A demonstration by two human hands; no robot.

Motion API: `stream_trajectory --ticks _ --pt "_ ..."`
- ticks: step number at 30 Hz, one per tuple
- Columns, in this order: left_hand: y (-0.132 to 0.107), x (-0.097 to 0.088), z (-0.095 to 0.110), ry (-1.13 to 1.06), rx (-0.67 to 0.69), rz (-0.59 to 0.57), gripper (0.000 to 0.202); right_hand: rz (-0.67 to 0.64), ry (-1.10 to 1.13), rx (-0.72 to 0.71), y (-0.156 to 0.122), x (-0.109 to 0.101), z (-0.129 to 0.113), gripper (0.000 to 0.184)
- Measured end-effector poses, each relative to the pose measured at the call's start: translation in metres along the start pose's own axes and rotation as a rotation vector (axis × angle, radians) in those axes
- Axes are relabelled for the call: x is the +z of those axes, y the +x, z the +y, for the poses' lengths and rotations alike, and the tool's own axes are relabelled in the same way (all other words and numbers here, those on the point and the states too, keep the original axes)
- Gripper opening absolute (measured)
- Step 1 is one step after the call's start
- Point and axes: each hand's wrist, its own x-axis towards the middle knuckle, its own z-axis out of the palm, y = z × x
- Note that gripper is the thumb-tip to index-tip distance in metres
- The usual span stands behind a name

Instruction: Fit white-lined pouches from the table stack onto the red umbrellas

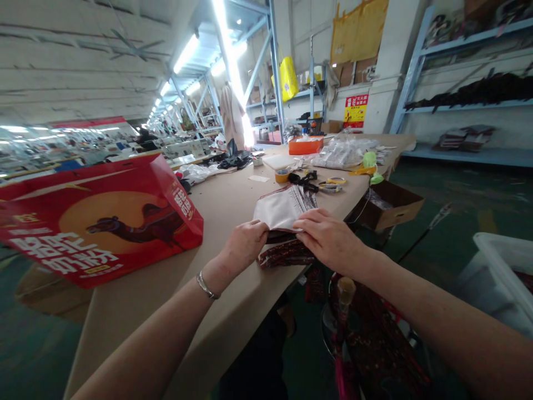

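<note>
A white fabric piece with a dark edge point(275, 210) lies at the near part of the table, on a stack of similar layers whose edges fan out at its right. My left hand point(246, 242) pinches its near left corner between thumb and fingers. At the near right corner, my right hand point(328, 239) grips the same piece, fingers on top. Just below and nearer to me sits a pile of dark red patterned fabric point(287, 254), partly hidden by my hands. Beyond the stack lie black-handled scissors point(306, 179) and yellow-handled snips point(331, 186).
A big red bag with a camel print point(133, 222) stands on the table point(220, 214) at left. Tape point(282, 175), an orange box point(306, 145) and clear plastic bags point(345, 150) lie farther back. A cardboard box point(389, 205) and a white bin point(503, 261) are at right.
</note>
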Motion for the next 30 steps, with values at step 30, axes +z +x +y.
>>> stream_trajectory --ticks 30 --pt "0.000 -0.032 0.037 -0.680 -0.437 0.400 0.012 -0.221 -0.020 0.035 0.062 0.014 -0.021 0.046"
